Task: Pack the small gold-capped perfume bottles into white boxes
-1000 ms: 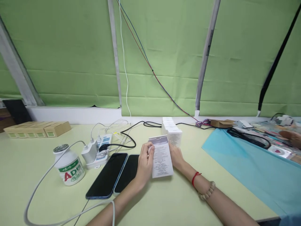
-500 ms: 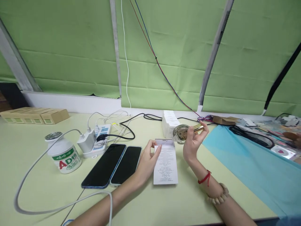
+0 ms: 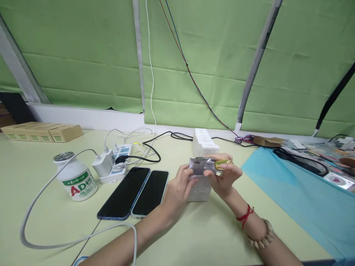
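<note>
My left hand [image 3: 180, 184] grips the upper left side of a small white printed carton [image 3: 199, 190], its top end facing away from me. Between the fingers of my right hand [image 3: 223, 175] is a clear, round-bodied object [image 3: 203, 163] with a shiny gold end; I cannot tell its exact kind. Its clear body lies sideways over the carton's top end, the gold end pointing right. Whether part of it is inside the carton is hidden by my fingers.
Behind my hands stands a row of white cartons [image 3: 204, 142]. Two phones [image 3: 124, 193], a white bottle [image 3: 75, 179] and a power strip [image 3: 116, 166] with cables lie left. Brown boxes [image 3: 63, 133] sit far left. A blue sheet [image 3: 288, 188] and clutter cover the right.
My right hand has moved left and down, bringing the clear object with the gold end to the carton's top end. The carton has tilted and now looks shorter.
</note>
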